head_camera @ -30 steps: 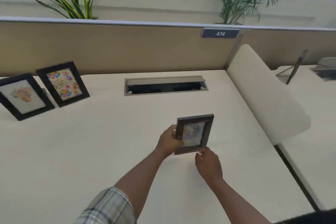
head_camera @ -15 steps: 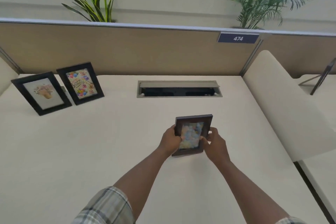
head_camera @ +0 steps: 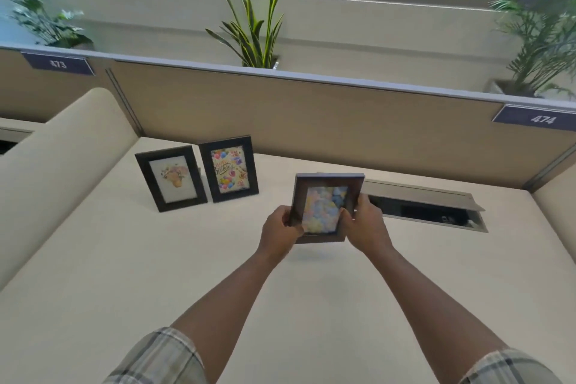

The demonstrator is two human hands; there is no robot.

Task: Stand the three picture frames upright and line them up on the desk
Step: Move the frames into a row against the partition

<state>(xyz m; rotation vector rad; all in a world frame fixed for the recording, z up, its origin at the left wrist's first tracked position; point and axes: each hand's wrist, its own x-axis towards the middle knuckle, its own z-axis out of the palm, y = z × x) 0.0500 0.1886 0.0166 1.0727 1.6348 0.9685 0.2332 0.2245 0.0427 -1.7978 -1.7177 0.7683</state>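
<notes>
I hold a brown picture frame (head_camera: 325, 207) with a pastel picture above the cream desk (head_camera: 124, 274), a shadow beneath it. My left hand (head_camera: 279, 235) grips its left edge and my right hand (head_camera: 363, 227) grips its right edge. Two black frames stand upright side by side at the back left: one with a flower picture (head_camera: 171, 182) and one with a birthday card (head_camera: 229, 168). The held frame is to the right of that pair, apart from it.
A cable tray (head_camera: 427, 207) with its lid raised is sunk in the desk just right of my hands. A tan partition (head_camera: 311, 115) runs along the back with labels 473 and 474. Cream side dividers bound the desk left (head_camera: 62, 165) and right. Plants stand behind the partition.
My right hand moved from the frame's bottom edge up to its right side. The held frame has travelled left, closer to the two standing frames, and the view swung left.
</notes>
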